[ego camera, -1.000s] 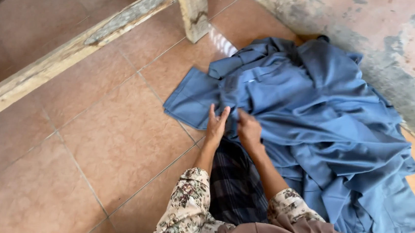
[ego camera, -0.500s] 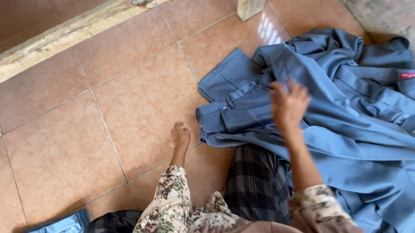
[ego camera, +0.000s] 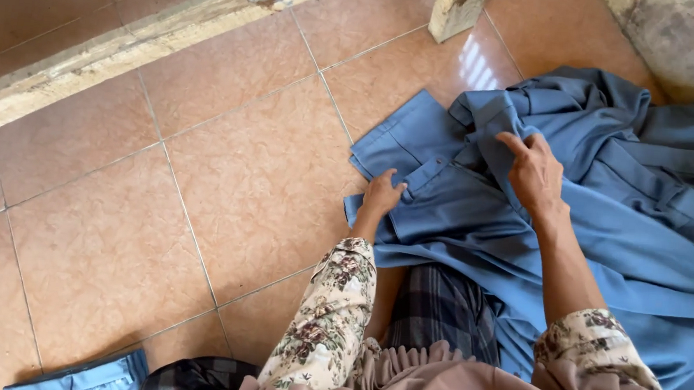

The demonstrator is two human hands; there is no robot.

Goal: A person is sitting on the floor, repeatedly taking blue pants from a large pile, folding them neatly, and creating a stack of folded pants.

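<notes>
Moved from tile, the left hand [ego camera: 382, 194] now presses the blue garment [ego camera: 477, 213]; right hand [ego camera: 535, 170] pinches its fold.

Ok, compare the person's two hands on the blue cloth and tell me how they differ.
The left hand sits at the near edge of the blue garment, fingers curled down on the fabric; the right hand lies further in, on the bunched folds. The left arm runs nearly straight up from the floral sleeve; the right arm angles in from the side. Both are bare and touch the same garment on the tiled floor.
</notes>
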